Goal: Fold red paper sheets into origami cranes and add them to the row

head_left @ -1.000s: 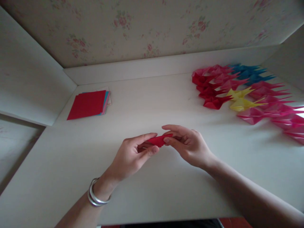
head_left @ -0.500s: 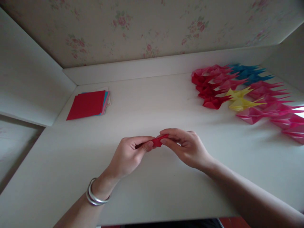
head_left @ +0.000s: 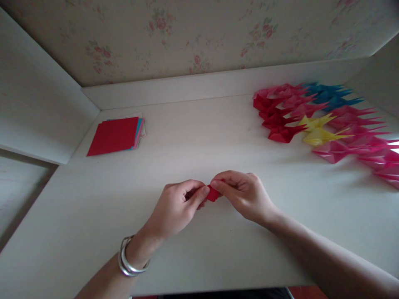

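A small piece of folded red paper (head_left: 213,194) is pinched between both hands, just above the white table (head_left: 199,253). My left hand (head_left: 179,205) grips its left side between thumb and fingers, and silver bangles (head_left: 129,259) circle that wrist. On the other side, my right hand (head_left: 243,193) is closed on the paper's right part with thumb and index finger. The fingers hide much of the paper, so its full shape cannot be made out.
At the back left lies a stack of square paper sheets (head_left: 114,135), red on top. Rows of folded paper figures fill the back right: red ones (head_left: 285,133), yellow ones (head_left: 322,136), blue ones (head_left: 332,97) and pink ones (head_left: 333,151). A low white ledge (head_left: 174,91) runs along the papered wall.
My left hand has shifted slightly right and its thumb now sits higher on the red paper. The paper has turned a little in the fingers. The view has moved slightly.
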`<state>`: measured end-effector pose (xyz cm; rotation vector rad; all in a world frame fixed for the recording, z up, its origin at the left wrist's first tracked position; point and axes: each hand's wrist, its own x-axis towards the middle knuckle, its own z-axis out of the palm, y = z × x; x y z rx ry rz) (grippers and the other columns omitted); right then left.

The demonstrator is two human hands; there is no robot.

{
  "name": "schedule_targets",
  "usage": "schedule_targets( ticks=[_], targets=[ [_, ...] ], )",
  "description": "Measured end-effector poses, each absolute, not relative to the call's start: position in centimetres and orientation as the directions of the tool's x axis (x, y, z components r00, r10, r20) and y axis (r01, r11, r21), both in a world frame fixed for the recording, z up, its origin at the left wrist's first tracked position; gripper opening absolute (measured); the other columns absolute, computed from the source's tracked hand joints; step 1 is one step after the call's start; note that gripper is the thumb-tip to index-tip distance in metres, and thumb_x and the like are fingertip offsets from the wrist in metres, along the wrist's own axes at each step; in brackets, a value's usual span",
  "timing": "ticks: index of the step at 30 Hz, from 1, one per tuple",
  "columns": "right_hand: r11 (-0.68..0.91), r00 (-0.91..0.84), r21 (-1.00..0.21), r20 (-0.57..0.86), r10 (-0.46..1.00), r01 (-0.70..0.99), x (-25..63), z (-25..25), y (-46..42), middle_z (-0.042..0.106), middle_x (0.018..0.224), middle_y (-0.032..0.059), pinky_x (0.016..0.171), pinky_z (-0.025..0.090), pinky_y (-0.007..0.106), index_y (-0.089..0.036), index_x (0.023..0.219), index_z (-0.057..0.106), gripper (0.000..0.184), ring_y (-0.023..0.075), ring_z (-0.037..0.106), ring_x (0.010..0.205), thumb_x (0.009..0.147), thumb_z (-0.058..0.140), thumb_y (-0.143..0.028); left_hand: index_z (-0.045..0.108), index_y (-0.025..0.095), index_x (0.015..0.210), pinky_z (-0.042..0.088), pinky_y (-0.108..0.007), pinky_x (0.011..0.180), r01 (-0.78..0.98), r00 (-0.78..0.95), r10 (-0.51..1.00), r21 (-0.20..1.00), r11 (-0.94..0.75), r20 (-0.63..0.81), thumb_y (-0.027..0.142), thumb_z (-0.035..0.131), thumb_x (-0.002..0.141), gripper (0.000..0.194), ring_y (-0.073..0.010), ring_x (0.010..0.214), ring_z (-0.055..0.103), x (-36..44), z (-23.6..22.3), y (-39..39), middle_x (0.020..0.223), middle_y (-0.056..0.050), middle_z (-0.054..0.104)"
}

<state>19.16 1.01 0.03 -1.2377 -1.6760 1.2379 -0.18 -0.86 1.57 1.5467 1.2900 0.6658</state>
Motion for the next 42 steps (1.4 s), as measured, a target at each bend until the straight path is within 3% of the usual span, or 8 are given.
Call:
schedule_targets(
  ticks=[5, 12, 18, 23, 25, 28, 31, 42],
  targets=[
    [-0.115, -0.403, -0.990, -0.139, 0.905, 0.082, 19.1, -0.3, 0.9, 0.072, 0.068, 0.0034, 0.051, 0.046, 0.023, -0.016, 0.109, 0.065, 0.027, 0.0142, 0.063, 0.057, 0.090, 0.065, -0.036, 0.068, 0.018, 0.078, 0.038, -0.019, 0.045, 0.389, 0.328, 0.922, 0.919, 0.066, -0.205, 0.037, 0.055, 0.095, 0.030, -0.0092, 0.048, 0.050, -0.1, 1.8, -1.0, 0.057, 0.002, 0.057],
    [-0.288, -0.417, -0.955, -0.235, 0.878, -0.067, 18.7, 0.2, 1.1, 0.067, 0.060, 0.0010, 0.047, 0.047, 0.021, -0.014, 0.090, 0.067, 0.024, 0.0099, 0.057, 0.048, 0.086, 0.070, -0.037, 0.059, 0.017, 0.074, 0.037, -0.018, 0.039, 0.277, 0.319, 0.900, 0.937, 0.212, -0.298, 0.040, 0.053, 0.096, 0.032, -0.0080, 0.043, 0.047, 0.2, 1.9, -1.1, 0.055, 0.004, 0.052],
    [-0.528, -0.429, -0.813, -0.397, 0.811, -0.246, 19.0, 0.0, 2.0, 0.067, 0.059, -0.0015, 0.046, 0.045, 0.018, -0.015, 0.097, 0.066, 0.029, 0.0084, 0.058, 0.046, 0.079, 0.078, -0.035, 0.060, 0.020, 0.128, 0.057, -0.021, 0.063, 0.351, 0.387, 0.918, 0.906, -0.235, 0.089, 0.037, 0.063, 0.093, 0.039, -0.0139, 0.076, 0.069, -0.3, 0.7, -1.0, 0.099, -0.006, 0.073],
    [-0.560, -0.520, -0.786, -0.374, 0.768, -0.262, 18.9, -0.1, 1.7, 0.066, 0.063, 0.0006, 0.047, 0.046, 0.018, -0.015, 0.085, 0.067, 0.026, 0.0088, 0.059, 0.050, 0.086, 0.071, -0.040, 0.067, 0.017, 0.115, 0.058, -0.023, 0.074, 0.433, 0.428, 0.805, 0.688, -0.582, 0.411, 0.020, 0.062, 0.094, 0.022, -0.0136, 0.077, 0.071, -0.8, -0.2, -0.9, 0.092, -0.005, 0.076],
    [-0.448, -0.527, -0.870, -0.287, 0.800, -0.207, 18.8, 0.1, 1.4, 0.067, 0.069, 0.0025, 0.053, 0.049, 0.021, -0.014, 0.084, 0.068, 0.034, 0.0102, 0.061, 0.056, 0.092, 0.062, -0.047, 0.068, 0.017, 0.105, 0.056, -0.019, 0.062, 0.442, 0.375, 0.869, 0.762, -0.474, 0.323, 0.022, 0.058, 0.097, 0.015, -0.0099, 0.062, 0.068, -0.8, 0.3, -1.1, 0.081, -0.002, 0.074],
    [-0.183, -0.475, -0.981, -0.130, 0.870, -0.067, 18.8, 0.3, 0.9, 0.067, 0.071, 0.0024, 0.058, 0.051, 0.022, -0.015, 0.090, 0.070, 0.035, 0.0111, 0.063, 0.062, 0.095, 0.058, -0.048, 0.065, 0.017, 0.080, 0.052, -0.018, 0.052, 0.345, 0.323, 0.946, 0.935, -0.082, -0.036, 0.033, 0.046, 0.102, 0.033, -0.0093, 0.053, 0.064, -0.7, 1.4, -1.1, 0.064, 0.001, 0.066],
    [-0.069, -0.422, -0.997, -0.081, 0.903, 0.044, 18.8, 0.3, 0.6, 0.066, 0.066, 0.0009, 0.054, 0.049, 0.021, -0.015, 0.092, 0.070, 0.030, 0.0108, 0.062, 0.058, 0.095, 0.059, -0.043, 0.060, 0.017, 0.072, 0.047, -0.018, 0.045, 0.236, 0.327, 0.922, 0.963, 0.132, -0.207, 0.043, 0.047, 0.100, 0.040, -0.0092, 0.047, 0.061, -0.4, 2.1, -1.1, 0.057, 0.003, 0.061],
    [-0.069, -0.335, -0.994, -0.095, 0.937, 0.091, 18.5, 0.5, 0.3, 0.064, 0.059, -0.0002, 0.048, 0.044, 0.020, -0.015, 0.081, 0.069, 0.028, 0.0095, 0.059, 0.052, 0.096, 0.058, -0.036, 0.059, 0.016, 0.070, 0.044, -0.018, 0.043, 0.213, 0.279, 0.930, 0.960, 0.182, -0.239, 0.046, 0.048, 0.099, 0.043, -0.0085, 0.045, 0.057, 0.7, 1.5, -1.2, 0.056, 0.003, 0.058]
  ],
)
